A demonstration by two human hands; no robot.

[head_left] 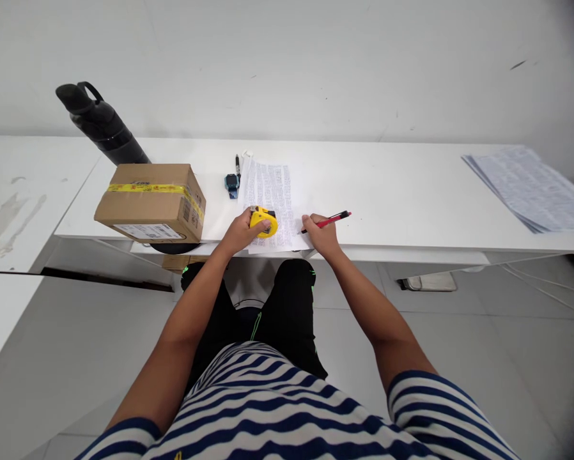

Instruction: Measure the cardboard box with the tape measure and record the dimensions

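My left hand (241, 231) is closed around a yellow tape measure (264, 222), held over the lower part of a written sheet of paper (270, 182). A red and black pen (328, 220) is gripped in my right hand (321, 235), its tip low at the sheet's right edge. Whether the tip touches the paper I cannot tell. Left of the sheet stands a brown cardboard box (147, 211) with yellow tape and a white label.
Behind the box is a black bottle (107, 131). A wristwatch (232, 183) and a black pen (238, 166) lie left of the sheet. Several written papers (536, 185) are piled at the right end of the white desk (387, 191). A wall rises behind it.
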